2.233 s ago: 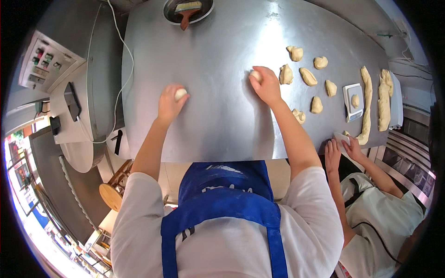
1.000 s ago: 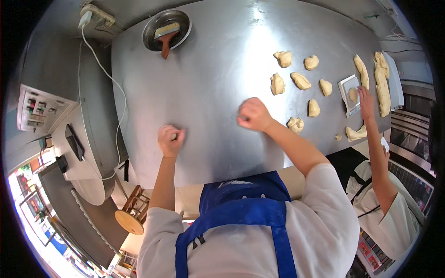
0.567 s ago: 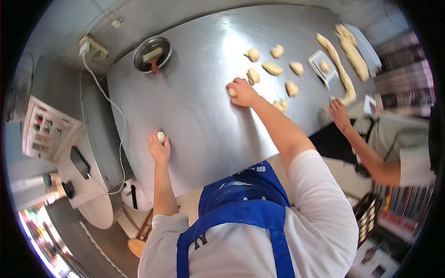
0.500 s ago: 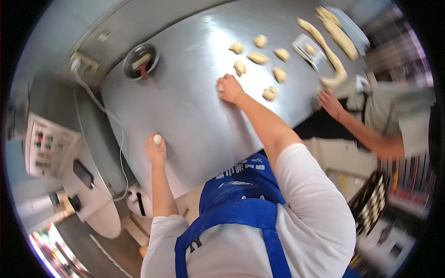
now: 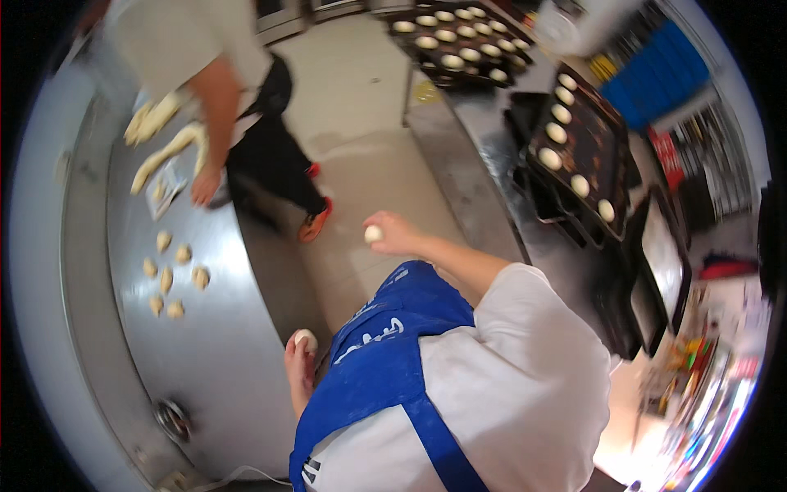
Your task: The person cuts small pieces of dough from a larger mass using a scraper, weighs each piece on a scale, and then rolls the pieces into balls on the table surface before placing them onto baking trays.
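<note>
My right hand (image 5: 399,234) is held out over the floor, its fingers closed around a smooth white dough ball (image 5: 374,234). Close to the apron, beside the edge of the steel table (image 5: 221,361), my left hand (image 5: 299,371) grips another round dough ball (image 5: 306,339). Several rough dough pieces (image 5: 166,280) lie on the table at the left. Farther off rest a long dough strip (image 5: 168,153) and a thicker dough lump (image 5: 152,119), with a small white scale (image 5: 166,190) near them.
At the right, a dark baking tray (image 5: 594,135) with several dough balls lies on stacked trays on a counter. Another filled tray (image 5: 467,45) sits farther back. A co-worker's hand (image 5: 206,184) is by the scale. A metal bowl (image 5: 170,418) stands at the near left.
My body has turned right, so the table now shows at the left and the trays at the right. My right hand has left the tabletop with a dough ball.
</note>
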`<move>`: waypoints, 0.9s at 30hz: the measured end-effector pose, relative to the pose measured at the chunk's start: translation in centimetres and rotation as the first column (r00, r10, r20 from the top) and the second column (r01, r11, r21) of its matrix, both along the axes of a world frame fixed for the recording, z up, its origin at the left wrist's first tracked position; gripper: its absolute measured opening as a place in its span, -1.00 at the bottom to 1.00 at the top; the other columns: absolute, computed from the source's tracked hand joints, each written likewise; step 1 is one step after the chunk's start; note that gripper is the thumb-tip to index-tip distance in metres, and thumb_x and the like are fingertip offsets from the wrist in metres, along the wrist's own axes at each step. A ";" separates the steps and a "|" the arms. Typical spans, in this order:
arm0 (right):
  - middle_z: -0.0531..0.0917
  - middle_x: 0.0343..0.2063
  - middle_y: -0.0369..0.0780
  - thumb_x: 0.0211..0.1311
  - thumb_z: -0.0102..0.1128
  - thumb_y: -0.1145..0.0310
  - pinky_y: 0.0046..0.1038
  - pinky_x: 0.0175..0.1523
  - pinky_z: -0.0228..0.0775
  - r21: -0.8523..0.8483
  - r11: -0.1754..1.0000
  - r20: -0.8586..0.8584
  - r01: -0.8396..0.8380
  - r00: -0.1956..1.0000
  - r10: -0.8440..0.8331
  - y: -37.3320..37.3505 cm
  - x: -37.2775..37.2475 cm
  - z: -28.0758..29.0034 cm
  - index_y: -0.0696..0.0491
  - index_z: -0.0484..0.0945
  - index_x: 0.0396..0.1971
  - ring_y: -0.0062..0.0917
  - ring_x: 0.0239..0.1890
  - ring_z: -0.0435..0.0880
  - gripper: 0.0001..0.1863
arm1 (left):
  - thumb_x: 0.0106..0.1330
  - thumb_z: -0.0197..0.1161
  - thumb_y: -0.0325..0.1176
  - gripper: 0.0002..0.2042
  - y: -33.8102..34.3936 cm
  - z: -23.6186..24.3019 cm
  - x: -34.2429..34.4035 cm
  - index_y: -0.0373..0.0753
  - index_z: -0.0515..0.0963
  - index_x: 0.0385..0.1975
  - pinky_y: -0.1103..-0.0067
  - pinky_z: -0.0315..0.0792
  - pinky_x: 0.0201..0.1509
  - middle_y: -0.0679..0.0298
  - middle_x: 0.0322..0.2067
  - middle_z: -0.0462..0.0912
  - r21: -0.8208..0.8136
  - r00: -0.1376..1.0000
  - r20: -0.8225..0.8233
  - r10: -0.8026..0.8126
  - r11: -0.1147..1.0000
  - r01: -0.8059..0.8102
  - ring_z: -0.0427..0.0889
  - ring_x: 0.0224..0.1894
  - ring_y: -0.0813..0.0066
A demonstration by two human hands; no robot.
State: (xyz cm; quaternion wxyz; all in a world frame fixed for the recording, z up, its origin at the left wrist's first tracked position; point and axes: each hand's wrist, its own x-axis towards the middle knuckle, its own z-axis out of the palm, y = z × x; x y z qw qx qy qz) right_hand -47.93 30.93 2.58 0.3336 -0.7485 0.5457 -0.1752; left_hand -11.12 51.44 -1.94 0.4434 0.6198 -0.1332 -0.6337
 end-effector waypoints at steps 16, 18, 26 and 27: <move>0.61 -0.03 -0.01 0.01 0.35 0.40 -0.25 0.17 0.46 -0.296 0.506 -0.017 0.810 0.525 -0.851 9.3 -49.8 14.8 0.18 0.54 0.04 -0.13 0.04 0.60 -0.48 | 0.24 0.25 -0.49 -0.52 -27.9 19.4 -54.2 -0.27 0.41 0.20 0.57 0.43 0.10 0.29 -0.03 0.56 -0.269 0.335 0.231 -0.913 0.271 0.924 0.53 0.01 0.52; 0.60 -0.02 -0.01 0.03 0.35 0.40 -0.25 0.19 0.45 -0.287 0.547 -0.041 0.786 0.561 -0.827 8.6 -51.8 14.3 0.20 0.54 0.04 -0.13 0.06 0.58 -0.49 | 0.24 0.30 -0.47 -0.51 -28.9 21.4 -59.9 -0.25 0.41 0.20 0.61 0.42 0.11 0.31 -0.04 0.56 -0.321 0.251 0.266 -0.931 0.160 0.934 0.52 0.01 0.57; 0.35 0.24 0.04 -0.05 0.50 0.20 -0.04 0.36 0.15 -0.433 0.627 -0.294 0.647 0.557 -0.777 7.1 -51.9 13.4 0.01 0.22 0.37 -0.08 0.31 0.29 -0.06 | 0.15 0.40 -0.32 -0.46 -33.1 20.5 -79.0 -0.32 0.44 0.15 0.46 0.50 0.10 0.07 -0.02 0.63 -0.325 0.057 0.757 -0.651 -0.300 0.897 0.65 -0.01 0.23; 0.25 0.31 0.07 -0.09 0.53 0.12 0.04 0.38 0.00 -0.377 0.627 -0.309 0.682 0.546 -0.779 8.0 -51.7 14.4 -0.06 0.10 0.44 -0.06 0.36 0.18 0.07 | 0.14 0.39 -0.30 -0.46 -33.3 19.9 -81.1 -0.30 0.45 0.14 0.41 0.48 0.12 0.04 0.00 0.60 -0.318 0.071 0.815 -0.575 -0.341 0.885 0.61 0.02 0.14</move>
